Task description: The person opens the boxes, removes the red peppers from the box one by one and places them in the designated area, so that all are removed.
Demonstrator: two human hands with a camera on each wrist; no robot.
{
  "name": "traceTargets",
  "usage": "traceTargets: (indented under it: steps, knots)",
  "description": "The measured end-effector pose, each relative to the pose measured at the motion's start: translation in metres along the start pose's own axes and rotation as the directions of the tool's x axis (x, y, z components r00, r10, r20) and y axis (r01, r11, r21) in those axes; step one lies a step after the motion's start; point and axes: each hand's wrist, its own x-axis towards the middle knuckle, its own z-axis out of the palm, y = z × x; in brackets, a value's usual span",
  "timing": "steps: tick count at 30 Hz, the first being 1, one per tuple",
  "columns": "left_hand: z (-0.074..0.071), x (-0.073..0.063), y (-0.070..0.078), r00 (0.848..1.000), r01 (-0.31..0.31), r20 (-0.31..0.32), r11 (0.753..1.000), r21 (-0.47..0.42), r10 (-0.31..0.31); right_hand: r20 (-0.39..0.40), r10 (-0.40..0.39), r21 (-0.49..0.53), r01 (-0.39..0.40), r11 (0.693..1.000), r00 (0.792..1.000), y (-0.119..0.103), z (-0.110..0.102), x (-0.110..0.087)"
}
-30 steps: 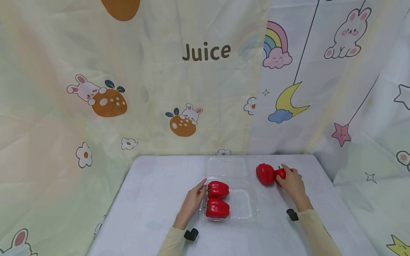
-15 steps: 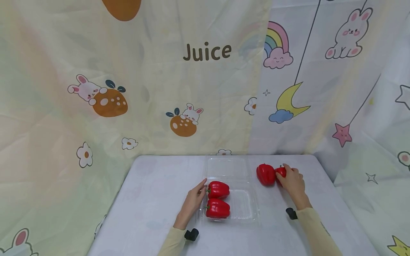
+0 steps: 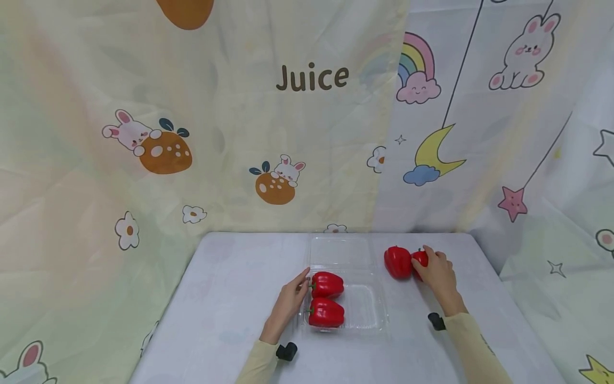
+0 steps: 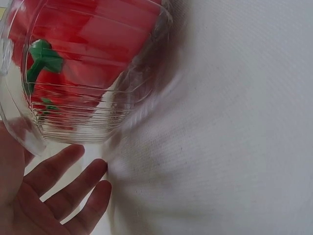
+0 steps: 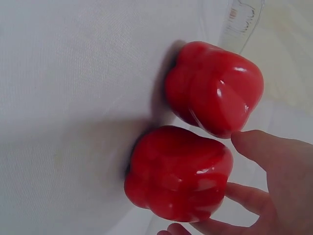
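Two red bell peppers [image 3: 328, 285] with green stems lie on their sides in the left half of a clear plastic clamshell container [image 3: 362, 306], whose lid [image 3: 339, 252] is folded back. My left hand [image 3: 286, 301] is at the container's left rim, fingers relaxed; in the left wrist view several fingers [image 4: 73, 193] extend below the ribbed wall. To the right of the container, my right hand [image 3: 438, 272] has its thumb and fingers round a red bell pepper [image 5: 181, 174] standing on the table. Another red bell pepper [image 5: 215, 88] stands close beside it.
A white cloth covers the table [image 3: 230, 298]. Behind it hangs a printed fabric backdrop [image 3: 230, 106], reaching the table's back edge. Black wrist cameras [image 3: 287, 352] sit at both sleeves.
My right hand has turned slightly at its pepper, which now shows more upright between the fingers. The left hand and the container have stayed in place.
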Motion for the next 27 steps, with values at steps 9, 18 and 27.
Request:
traceTargets:
  steps: [9, 18, 27]
  knots:
    - [-0.002, -0.0005, 0.0027, 1.0, -0.004, 0.003, 1.0, -0.002, 0.004, 0.007, -0.009, 0.008, 0.009, 1.0, 1.0, 0.0021, 0.002, 0.0008]
    - [-0.0009, -0.0006, 0.0019, 1.0, 0.007, 0.007, 1.0, -0.001, -0.007, 0.017, -0.031, 0.011, 0.03, 0.999, 0.999, 0.0029, -0.0012, -0.0008]
    - [-0.0001, 0.0001, 0.0014, 1.0, 0.01, 0.005, 1.0, -0.001, -0.01, -0.02, -0.054, 0.025, 0.055, 0.998, 0.998, -0.0008, 0.0001, -0.0015]
